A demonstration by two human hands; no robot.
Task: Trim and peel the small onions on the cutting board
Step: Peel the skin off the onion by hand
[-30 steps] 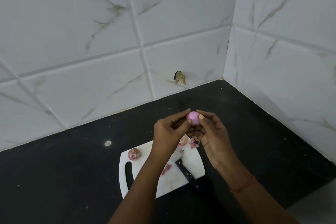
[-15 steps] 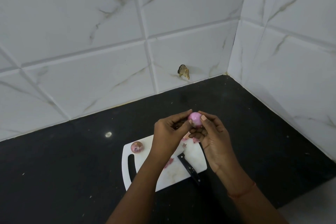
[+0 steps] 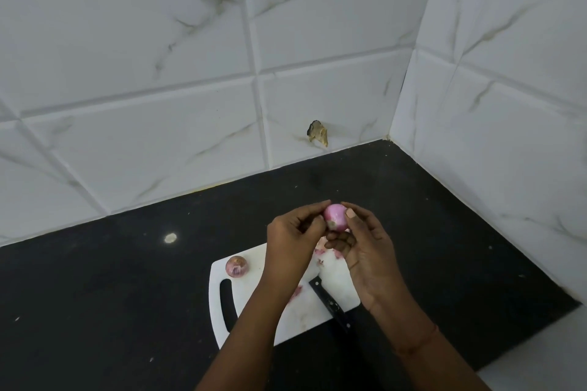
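1. Sitting at the left end of the white cutting board (image 3: 247,320) is a small onion (image 3: 236,266) with its dry skin on. It looks light and round, so it could roll. I would hold it by its sides.
2. Next comes the left hand (image 3: 290,246). Its fingers curl and pinch the left side of the pink onion (image 3: 336,216), up in the air above the board.
3. That pink onion looks mostly peeled. It looks smooth and shiny, so I think it is slippery. It is small and light, firm but easy to bruise. A soft pinch on two sides is best, with a nail picking at the pale patch at the bottom.
4. On the other side, the right hand (image 3: 370,259) pinches it too, thumb on top, fingers under.
5. Pink bits of peel (image 3: 319,252) lie on the board below.
6. A knife with a black handle (image 3: 330,305) lies across the board's right edge and onto the dark counter (image 3: 111,295). No hand touches it.
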